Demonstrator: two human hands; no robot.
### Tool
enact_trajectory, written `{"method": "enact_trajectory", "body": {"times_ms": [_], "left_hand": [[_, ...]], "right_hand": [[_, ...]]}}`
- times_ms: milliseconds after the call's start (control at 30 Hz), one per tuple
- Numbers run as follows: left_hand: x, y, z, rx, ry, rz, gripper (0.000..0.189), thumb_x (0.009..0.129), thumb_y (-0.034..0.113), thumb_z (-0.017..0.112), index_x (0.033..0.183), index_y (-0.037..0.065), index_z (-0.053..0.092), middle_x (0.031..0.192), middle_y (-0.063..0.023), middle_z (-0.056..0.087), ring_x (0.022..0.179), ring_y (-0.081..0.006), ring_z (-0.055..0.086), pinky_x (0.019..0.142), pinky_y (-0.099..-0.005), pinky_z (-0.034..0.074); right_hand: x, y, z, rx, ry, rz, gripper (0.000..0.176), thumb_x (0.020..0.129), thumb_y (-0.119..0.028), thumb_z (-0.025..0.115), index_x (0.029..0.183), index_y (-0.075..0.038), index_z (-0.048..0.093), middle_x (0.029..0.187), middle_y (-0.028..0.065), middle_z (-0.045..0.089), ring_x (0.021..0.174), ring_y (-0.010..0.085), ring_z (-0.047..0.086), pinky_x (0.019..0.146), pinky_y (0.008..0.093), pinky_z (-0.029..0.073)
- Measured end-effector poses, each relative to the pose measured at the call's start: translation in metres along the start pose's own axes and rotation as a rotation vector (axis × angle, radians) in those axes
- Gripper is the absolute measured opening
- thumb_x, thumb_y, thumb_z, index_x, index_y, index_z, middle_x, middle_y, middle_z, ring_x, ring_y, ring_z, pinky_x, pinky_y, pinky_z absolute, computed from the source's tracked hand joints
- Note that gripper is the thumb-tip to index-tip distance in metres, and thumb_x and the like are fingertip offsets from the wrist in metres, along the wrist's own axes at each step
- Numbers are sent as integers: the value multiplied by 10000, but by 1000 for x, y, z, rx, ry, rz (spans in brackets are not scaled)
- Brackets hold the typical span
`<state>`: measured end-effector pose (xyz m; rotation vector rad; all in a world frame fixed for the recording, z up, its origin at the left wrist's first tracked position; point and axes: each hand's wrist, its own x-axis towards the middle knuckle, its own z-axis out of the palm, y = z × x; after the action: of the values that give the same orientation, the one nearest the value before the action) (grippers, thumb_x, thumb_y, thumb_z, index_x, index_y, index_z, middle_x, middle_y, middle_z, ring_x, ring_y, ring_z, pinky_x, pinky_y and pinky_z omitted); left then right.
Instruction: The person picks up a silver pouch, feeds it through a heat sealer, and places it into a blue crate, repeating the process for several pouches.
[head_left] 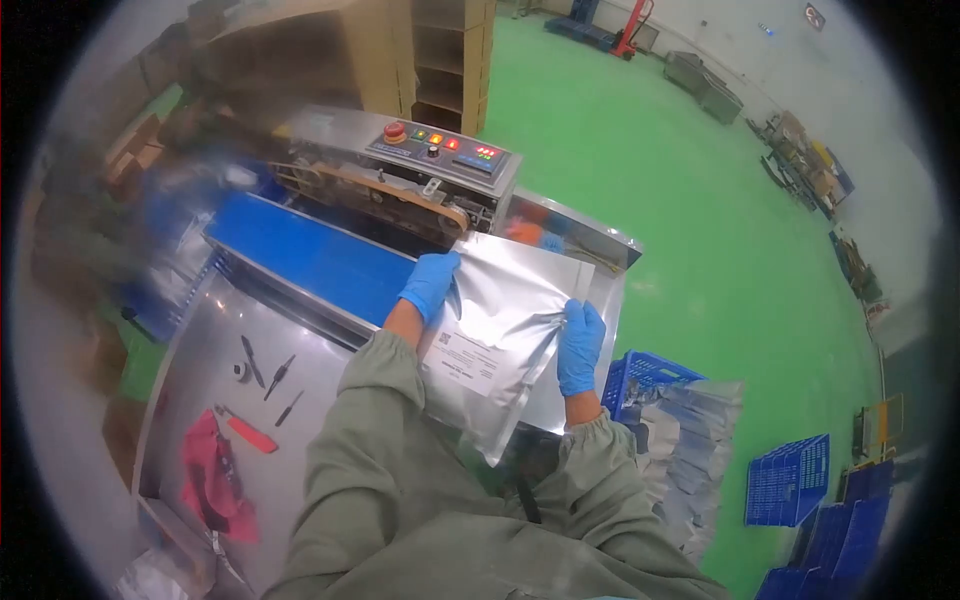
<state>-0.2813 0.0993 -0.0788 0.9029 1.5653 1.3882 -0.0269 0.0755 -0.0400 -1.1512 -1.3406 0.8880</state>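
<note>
A silver foil bag [505, 330] with a white printed label [462, 362] hangs between my two blue-gloved hands. My left hand [431, 284] pinches its left edge near the top. On the right edge, my right hand [580, 345] grips the foil, which creases toward the fingers. The top of the bag is close to the end of a band sealing machine [400, 165], whose panel has a red stop button and lit displays. Beside my left hand runs the machine's blue conveyor belt [310, 258].
Pens, a red-handled cutter [252, 435] and a pink cloth [212, 475] lie on the metal table [310, 370] at left. More foil bags [690, 450] rest beside a blue crate [650, 372] at right. Another blue crate [788, 482] stands on the green floor.
</note>
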Motion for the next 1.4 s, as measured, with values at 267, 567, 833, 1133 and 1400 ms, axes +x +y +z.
{"method": "enact_trajectory", "body": {"times_ms": [267, 567, 833, 1133, 1400], "left_hand": [[45, 1, -40, 103, 5, -48, 411, 839, 331, 528, 904, -59, 639, 775, -153, 632, 711, -221, 576, 661, -366, 449], [21, 78, -101, 825, 458, 321, 323, 875, 294, 491, 882, -14, 591, 872, -241, 618, 826, -391, 606, 757, -451, 456], [93, 139, -76, 871, 271, 710, 303, 810, 294, 586, 980, 45, 613, 968, -210, 619, 935, -368, 585, 834, -412, 464], [135, 152, -68, 985, 54, 525, 283, 749, 271, 680, 945, 67, 674, 926, -163, 651, 886, -302, 625, 803, -383, 474], [145, 150, -68, 1129, 12, 539, 229, 787, 260, 634, 897, 64, 680, 929, -131, 665, 876, -298, 625, 785, -383, 472]], "right_hand": [[18, 13, 45, 9, -65, -5, 288, 918, -226, 488, 776, 16, 551, 691, 25, 498, 668, 111, 430, 619, 296, 382], [-9, 13, -16, -94, -262, 115, 364, 938, -281, 446, 854, 5, 655, 760, 73, 643, 707, 133, 565, 644, 280, 437], [-107, 69, -149, -738, -209, 139, 278, 904, -181, 465, 813, 11, 644, 774, 137, 627, 729, 232, 585, 701, 340, 450], [-129, 76, -149, -931, -297, -59, 181, 857, -203, 560, 772, -59, 629, 752, 142, 587, 735, 322, 561, 672, 418, 429], [-125, 62, -146, -939, -317, -53, 185, 855, -207, 560, 747, -69, 619, 752, 130, 589, 727, 316, 556, 661, 427, 418]]}}
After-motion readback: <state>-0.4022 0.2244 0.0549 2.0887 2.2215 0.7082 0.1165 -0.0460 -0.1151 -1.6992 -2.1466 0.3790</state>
